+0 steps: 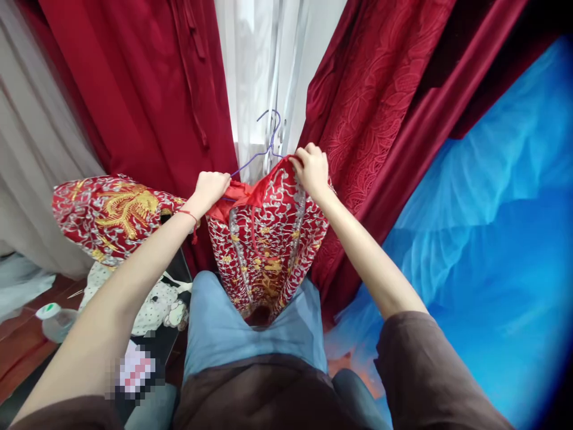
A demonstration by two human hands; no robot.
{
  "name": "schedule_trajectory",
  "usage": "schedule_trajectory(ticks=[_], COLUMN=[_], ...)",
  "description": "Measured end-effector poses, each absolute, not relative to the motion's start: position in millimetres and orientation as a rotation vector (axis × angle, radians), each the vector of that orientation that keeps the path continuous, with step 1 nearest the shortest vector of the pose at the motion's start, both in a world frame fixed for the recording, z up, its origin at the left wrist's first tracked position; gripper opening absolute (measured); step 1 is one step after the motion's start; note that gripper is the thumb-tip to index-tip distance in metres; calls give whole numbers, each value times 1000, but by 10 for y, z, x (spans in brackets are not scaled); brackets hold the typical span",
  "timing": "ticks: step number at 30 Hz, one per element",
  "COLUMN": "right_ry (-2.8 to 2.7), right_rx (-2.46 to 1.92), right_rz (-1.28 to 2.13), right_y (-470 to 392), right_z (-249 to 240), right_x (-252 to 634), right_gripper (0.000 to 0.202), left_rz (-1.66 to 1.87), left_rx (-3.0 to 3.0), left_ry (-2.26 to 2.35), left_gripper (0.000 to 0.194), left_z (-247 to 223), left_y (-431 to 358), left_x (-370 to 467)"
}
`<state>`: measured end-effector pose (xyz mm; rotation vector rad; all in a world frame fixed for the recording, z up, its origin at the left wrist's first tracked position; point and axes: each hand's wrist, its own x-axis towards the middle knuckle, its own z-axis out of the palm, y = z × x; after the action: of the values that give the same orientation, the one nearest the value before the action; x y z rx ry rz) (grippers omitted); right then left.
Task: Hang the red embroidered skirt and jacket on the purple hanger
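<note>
Nearest: wearer's brown shirt [259, 391], light-blue trousers [255, 352], both bare forearms reaching forward. Left of the legs, black surface [159, 345] with a pixelated item [136, 370] and a black-dotted white cloth [152, 310], small plush figure [178, 313] at its edge. Clear bottle [56, 322], white-and-green cap, further left.

Red embroidered jacket [268, 239], silver and gold pattern, hangs down in front of the knees, between the two hands, red lining showing at the neck. Another red embroidered piece [128, 209], gold motif, spreads out left; can't tell if it's a sleeve of the same jacket.

Left hand [212, 186], red string bracelet [194, 222] on wrist: fingers curled closed at the left end of the purple wire hanger [250, 161]; can't tell how much cloth is in the grip. Right hand [312, 170]: thumb and fingers pinched together on the jacket's upper edge. Hanger partly inside the neck, hook up.

Behind: plain red gown [152, 83] left, red lace gown [376, 107] right, white sheer curtain [250, 42] between. Blue tulle dress [492, 251] far right, off-white drape [36, 137] far left.
</note>
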<state>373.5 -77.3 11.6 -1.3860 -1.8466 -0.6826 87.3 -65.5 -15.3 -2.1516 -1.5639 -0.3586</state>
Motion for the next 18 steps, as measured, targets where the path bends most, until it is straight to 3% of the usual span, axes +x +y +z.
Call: schedule_trajectory(ticks=[6,14,18], right_ry=[-1840,-2036,-2092], right_rx=[-1512,-1380,-1318], right_rz=[-661,-675,-578], right_y=[-554,-660,-767], right_z=[-346,-478,-528], right_x=[3922,3725,3530], right_gripper=[30,60,61], left_rz=[-317,-340,-364], left_rx=[-2177,-2180,-2185], left_ry=[-1550,-1564,-1582], left_gripper=[45,44,45], left_z=[-280,-303,-320], left_y=[-632,-636,-626], left_x=[1044,1063,1077])
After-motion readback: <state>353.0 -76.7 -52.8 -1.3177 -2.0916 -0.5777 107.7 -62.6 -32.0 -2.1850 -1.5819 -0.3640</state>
